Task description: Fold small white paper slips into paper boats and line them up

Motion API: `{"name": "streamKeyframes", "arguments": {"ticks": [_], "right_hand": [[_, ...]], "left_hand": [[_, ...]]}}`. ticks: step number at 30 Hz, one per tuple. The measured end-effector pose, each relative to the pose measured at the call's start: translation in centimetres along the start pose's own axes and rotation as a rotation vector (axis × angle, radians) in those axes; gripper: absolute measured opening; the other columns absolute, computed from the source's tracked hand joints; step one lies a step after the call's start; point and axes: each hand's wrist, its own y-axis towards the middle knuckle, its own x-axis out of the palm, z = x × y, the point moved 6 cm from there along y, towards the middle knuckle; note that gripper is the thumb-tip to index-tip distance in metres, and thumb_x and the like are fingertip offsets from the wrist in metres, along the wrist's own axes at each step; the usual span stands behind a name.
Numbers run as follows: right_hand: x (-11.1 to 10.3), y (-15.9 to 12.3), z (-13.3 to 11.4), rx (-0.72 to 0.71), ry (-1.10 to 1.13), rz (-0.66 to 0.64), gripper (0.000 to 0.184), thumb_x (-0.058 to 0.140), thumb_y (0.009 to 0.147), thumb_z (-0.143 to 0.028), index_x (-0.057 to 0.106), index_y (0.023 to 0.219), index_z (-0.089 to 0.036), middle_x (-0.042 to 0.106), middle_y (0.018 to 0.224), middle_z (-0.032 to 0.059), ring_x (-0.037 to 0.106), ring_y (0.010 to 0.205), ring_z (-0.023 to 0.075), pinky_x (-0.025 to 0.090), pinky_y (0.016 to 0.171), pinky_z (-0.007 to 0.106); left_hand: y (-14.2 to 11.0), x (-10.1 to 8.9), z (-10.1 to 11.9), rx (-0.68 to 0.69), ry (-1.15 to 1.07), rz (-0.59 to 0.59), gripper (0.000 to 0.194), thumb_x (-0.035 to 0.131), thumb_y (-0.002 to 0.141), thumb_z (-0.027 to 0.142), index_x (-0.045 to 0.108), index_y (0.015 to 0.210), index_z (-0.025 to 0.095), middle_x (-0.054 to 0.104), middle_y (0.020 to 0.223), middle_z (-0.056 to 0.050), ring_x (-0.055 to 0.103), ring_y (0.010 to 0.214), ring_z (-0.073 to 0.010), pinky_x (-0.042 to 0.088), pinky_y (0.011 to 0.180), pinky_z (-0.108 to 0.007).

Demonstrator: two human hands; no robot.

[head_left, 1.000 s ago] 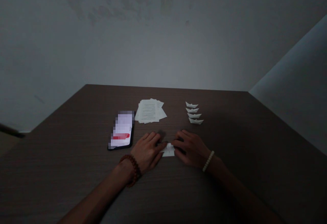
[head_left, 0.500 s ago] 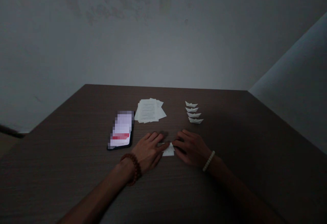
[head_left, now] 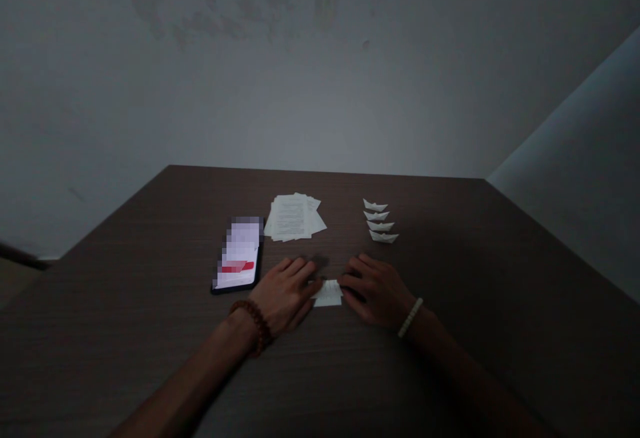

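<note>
A small piece of folded paper [head_left: 329,293] lies flat on the table between my two hands, its middle showing. On its left edge rest the thumb and fingers of my left hand [head_left: 287,295], closed on the paper. My right hand [head_left: 373,291] has bent fingers gripping the right edge. Both palms face down, and the covered ends of the paper are hidden. Beyond my right hand, several small white paper boats [head_left: 381,227] stand in a column, one behind another.
A stack of loose printed paper sheets [head_left: 291,218] lies beyond my left hand. Left of that hand is a phone [head_left: 239,251] with its lit screen blurred. The dark wooden table [head_left: 150,238] reaches back to a stained wall [head_left: 320,105].
My left hand has slid slightly left along the paper, baring more of its middle. The right hand stays at the right edge. Boats, sheets and phone lie as before.
</note>
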Motion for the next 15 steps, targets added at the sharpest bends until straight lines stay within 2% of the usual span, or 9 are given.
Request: {"name": "streamKeyframes", "arguments": {"ticks": [6, 15], "right_hand": [[0.18, -0.13, 0.10, 0.011, -0.002, -0.007, 0.010, 0.055, 0.085, -0.023, 0.063, 0.091, -0.020, 0.055, 0.090, 0.0054, 0.046, 0.087, 0.0193, 0.036, 0.069, 0.030], [0.44, -0.15, 0.31, 0.031, 0.029, -0.007, 0.010, 0.056, 0.083, -0.022, 0.063, 0.092, -0.021, 0.056, 0.090, 0.0046, 0.048, 0.087, 0.0188, 0.037, 0.069, 0.029]], "left_hand": [[-0.24, -0.51, 0.00, 0.018, 0.011, 0.036, 0.013, 0.052, 0.083, 0.021, 0.061, 0.088, 0.014, 0.054, 0.095, -0.010, 0.047, 0.089, -0.0256, 0.041, 0.077, -0.040], [-0.36, -0.48, -0.34, -0.009, 0.018, 0.064, 0.015, 0.052, 0.084, 0.023, 0.061, 0.077, 0.013, 0.055, 0.086, -0.010, 0.048, 0.085, -0.0248, 0.041, 0.074, -0.039]]}}
